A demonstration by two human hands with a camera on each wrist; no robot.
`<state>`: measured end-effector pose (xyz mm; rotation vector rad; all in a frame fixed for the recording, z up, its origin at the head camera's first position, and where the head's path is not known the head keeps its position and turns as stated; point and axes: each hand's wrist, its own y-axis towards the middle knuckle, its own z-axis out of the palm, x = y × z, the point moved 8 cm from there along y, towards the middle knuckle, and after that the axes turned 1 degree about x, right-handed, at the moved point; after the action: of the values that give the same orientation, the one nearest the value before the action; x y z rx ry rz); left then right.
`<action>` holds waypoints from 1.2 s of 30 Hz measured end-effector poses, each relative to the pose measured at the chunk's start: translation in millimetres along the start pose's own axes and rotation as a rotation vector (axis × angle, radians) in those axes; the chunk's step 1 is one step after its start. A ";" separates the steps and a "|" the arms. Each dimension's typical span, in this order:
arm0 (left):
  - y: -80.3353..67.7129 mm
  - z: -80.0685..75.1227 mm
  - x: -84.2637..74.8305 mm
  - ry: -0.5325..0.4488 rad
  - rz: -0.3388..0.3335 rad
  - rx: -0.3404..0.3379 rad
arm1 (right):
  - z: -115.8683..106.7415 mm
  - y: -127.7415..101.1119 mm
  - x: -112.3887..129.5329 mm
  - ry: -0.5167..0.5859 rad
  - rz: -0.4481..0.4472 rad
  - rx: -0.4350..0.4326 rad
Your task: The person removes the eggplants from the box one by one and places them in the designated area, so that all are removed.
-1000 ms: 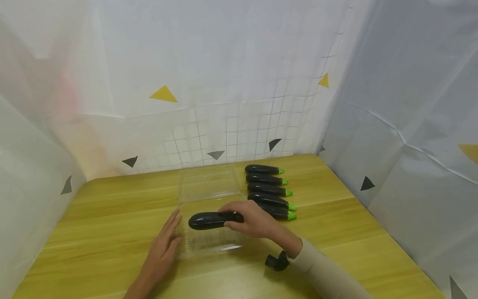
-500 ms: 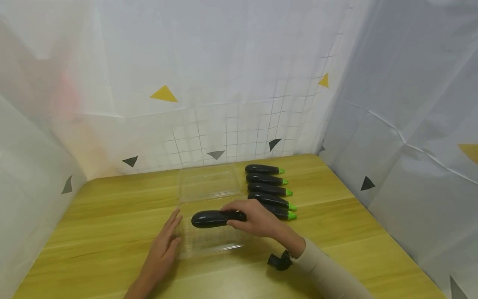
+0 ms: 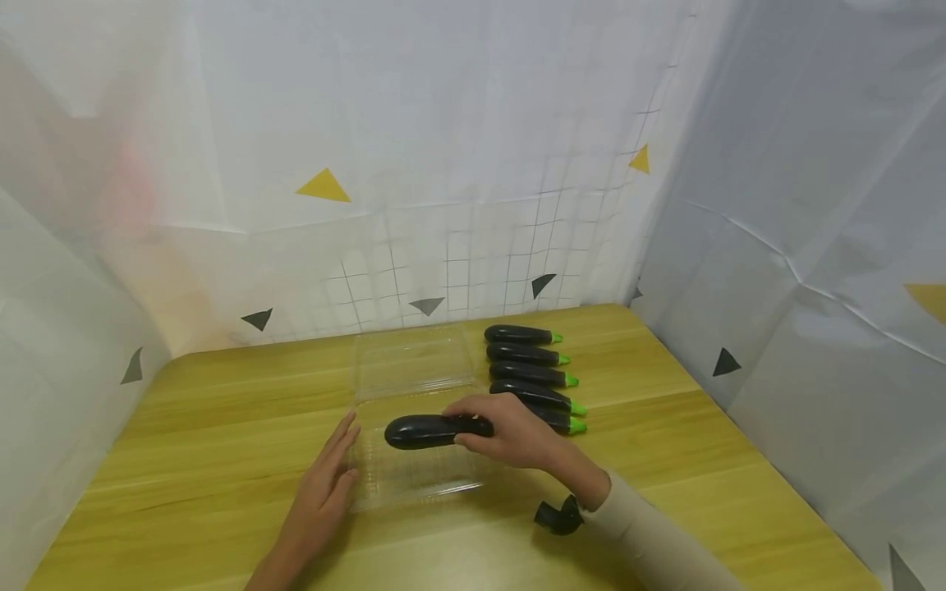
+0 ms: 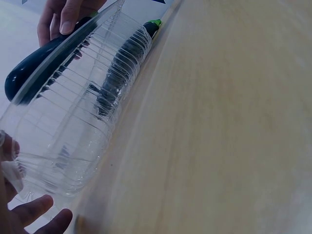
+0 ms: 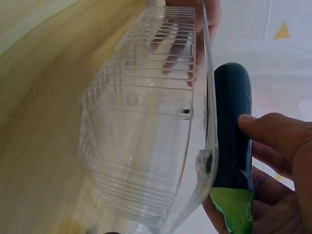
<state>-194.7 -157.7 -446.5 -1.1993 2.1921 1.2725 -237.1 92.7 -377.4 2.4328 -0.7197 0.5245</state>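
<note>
My right hand [image 3: 517, 435] pinches a dark purple eggplant [image 3: 417, 432] near its green stem end, thumb on one side and fingers on the other. The eggplant lies level over the base of a clear plastic clamshell box [image 3: 421, 493], at about rim height in the right wrist view, its green cap [image 5: 233, 207] showing there. My left hand [image 3: 321, 488] rests beside the box's left wall, fingers straight and fingertips right at the wall. Behind the base, the box's lid [image 3: 414, 361] is folded back flat on the table.
To the right of the box, several more eggplants [image 3: 530, 376] lie in a column, green stems pointing right. A black device [image 3: 557, 517] sits at the right wrist. White sheeting [image 3: 458, 164] walls in the wooden table [image 3: 214, 451] at the back and sides.
The right hand has drifted slightly to the right with the eggplant, still over the box. The left hand and the box have stayed put.
</note>
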 end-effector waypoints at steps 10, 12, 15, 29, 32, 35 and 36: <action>0.0 -0.2 1.2 -0.003 0.007 0.000 | -4.0 -5.7 -2.6 -0.008 0.018 -0.012; 0.0 -0.2 1.0 -0.002 0.009 -0.002 | -4.9 -7.1 -3.3 -0.011 0.021 -0.015; 0.0 -0.4 0.3 -0.004 0.014 -0.005 | -6.2 -8.8 -4.3 -0.019 0.024 -0.019; -0.1 -0.2 0.0 0.000 0.011 -0.005 | -12.3 -16.5 -7.6 -0.042 0.007 -0.046; -0.1 -0.2 0.0 0.000 0.019 -0.007 | -14.2 -19.2 -8.8 -0.047 0.009 -0.053; -0.1 -0.3 -0.1 -0.004 0.025 -0.008 | -16.5 -21.9 -9.5 -0.055 0.010 -0.062; -0.1 -0.3 -0.2 -0.006 0.027 -0.007 | -17.2 -22.8 -9.8 -0.057 0.011 -0.064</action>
<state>-194.5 -157.9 -446.2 -1.1713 2.2082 1.2940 -234.9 122.8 -377.8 2.3935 -0.7622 0.4313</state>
